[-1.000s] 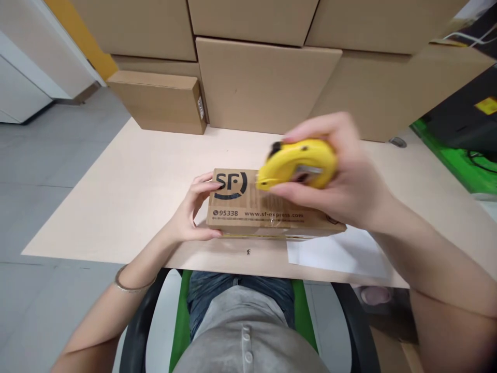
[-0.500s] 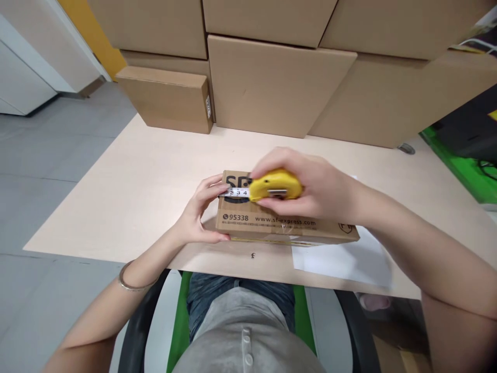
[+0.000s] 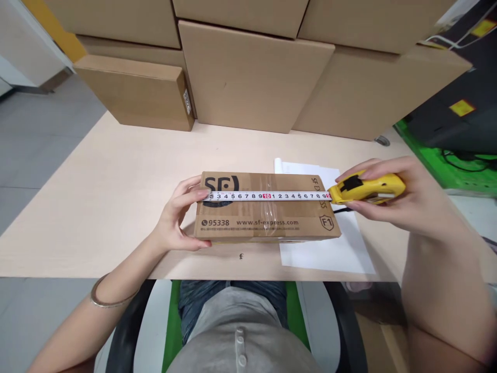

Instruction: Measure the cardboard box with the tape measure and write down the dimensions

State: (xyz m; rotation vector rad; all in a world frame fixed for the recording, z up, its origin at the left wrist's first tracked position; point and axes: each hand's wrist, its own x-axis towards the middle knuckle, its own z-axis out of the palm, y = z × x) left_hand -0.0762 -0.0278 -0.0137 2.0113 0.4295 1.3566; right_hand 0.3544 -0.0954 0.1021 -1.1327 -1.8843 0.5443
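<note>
A brown cardboard box (image 3: 252, 223) with black SF print and clear tape lies on the table in front of me. My left hand (image 3: 180, 215) grips its left end, thumb at the near edge and fingertips on top, pressing down the end of the tape measure's blade (image 3: 248, 196). The white blade runs straight across the box top to its right edge. Just past that edge, my right hand (image 3: 388, 191) is closed around the yellow tape measure (image 3: 370, 188). Its fingers wrap the case from above and below.
White paper (image 3: 322, 254) lies partly under the box, and a dark thin object (image 3: 344, 210) shows at the box's right. Large cardboard boxes (image 3: 252, 77) stand stacked along the back, with a flatter carton (image 3: 132, 93) at left. A green surface (image 3: 446, 166) borders the right side.
My right hand has drawn the tape measure rightward, pulling the blade out along the whole box top. The left hand stays on the box's left end. The view has shifted slightly.
</note>
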